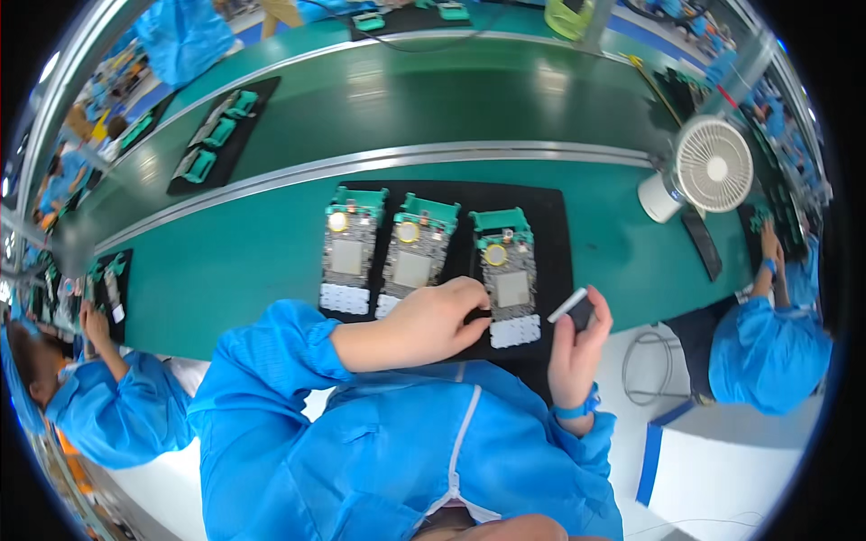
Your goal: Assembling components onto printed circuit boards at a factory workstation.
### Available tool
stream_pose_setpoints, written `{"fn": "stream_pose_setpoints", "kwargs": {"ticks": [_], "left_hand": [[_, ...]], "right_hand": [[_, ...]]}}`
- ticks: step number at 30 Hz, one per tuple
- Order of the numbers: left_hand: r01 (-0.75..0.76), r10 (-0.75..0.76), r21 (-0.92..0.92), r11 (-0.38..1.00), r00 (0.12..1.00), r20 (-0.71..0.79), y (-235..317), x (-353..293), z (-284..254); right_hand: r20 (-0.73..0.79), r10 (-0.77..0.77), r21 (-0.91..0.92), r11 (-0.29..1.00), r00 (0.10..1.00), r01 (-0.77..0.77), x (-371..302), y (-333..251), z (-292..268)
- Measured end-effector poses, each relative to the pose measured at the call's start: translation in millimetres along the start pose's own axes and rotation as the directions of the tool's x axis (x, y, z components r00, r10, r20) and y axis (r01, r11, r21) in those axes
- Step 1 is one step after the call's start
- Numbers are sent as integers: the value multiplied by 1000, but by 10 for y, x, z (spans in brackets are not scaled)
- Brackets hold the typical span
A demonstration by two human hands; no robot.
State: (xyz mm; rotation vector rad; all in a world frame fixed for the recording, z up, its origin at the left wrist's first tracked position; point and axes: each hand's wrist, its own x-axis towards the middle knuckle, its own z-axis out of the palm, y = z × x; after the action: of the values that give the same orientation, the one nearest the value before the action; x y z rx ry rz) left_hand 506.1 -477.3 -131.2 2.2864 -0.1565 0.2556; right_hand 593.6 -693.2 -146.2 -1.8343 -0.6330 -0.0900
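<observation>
Three circuit boards lie side by side on a black mat (552,261): a left board (345,257), a middle board (413,268) and a right board (511,287). Each has a green frame at its far end, a round yellow-rimmed part, a grey square and a white near end. Over the lower part of the middle board, my left hand (424,323) curls with its fingertips at the right board's left edge. What those fingers pinch, if anything, is hidden. Right of that board, my right hand (577,352) grips a small dark flat piece with a white edge (568,307).
Beyond a metal rail lies a dark green belt (433,99), carrying a black tray (225,135) of similar boards. A white fan (713,167) stands at the right, with a dark bar (702,245) near its base. Co-workers sit on both sides.
</observation>
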Motion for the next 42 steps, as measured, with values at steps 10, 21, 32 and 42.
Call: {"fn": "stream_pose_setpoints", "kwargs": {"ticks": [10,21,32,42], "left_hand": [[-52,51,182,982,999,8,25,40,55],[-175,196,337,925,980,-31,4,59,92],[-206,236,243,948,967,-99,-25,119,67],[272,-250,-386,881,962,105,85,63,13]], "right_hand": [[196,-124,-126,981,973,150,88,-29,99],[154,-271,-260,917,950,303,14,122,184],[205,-237,-316,902,950,293,59,88,196],[251,-180,-251,937,951,243,-114,37,-82]]}}
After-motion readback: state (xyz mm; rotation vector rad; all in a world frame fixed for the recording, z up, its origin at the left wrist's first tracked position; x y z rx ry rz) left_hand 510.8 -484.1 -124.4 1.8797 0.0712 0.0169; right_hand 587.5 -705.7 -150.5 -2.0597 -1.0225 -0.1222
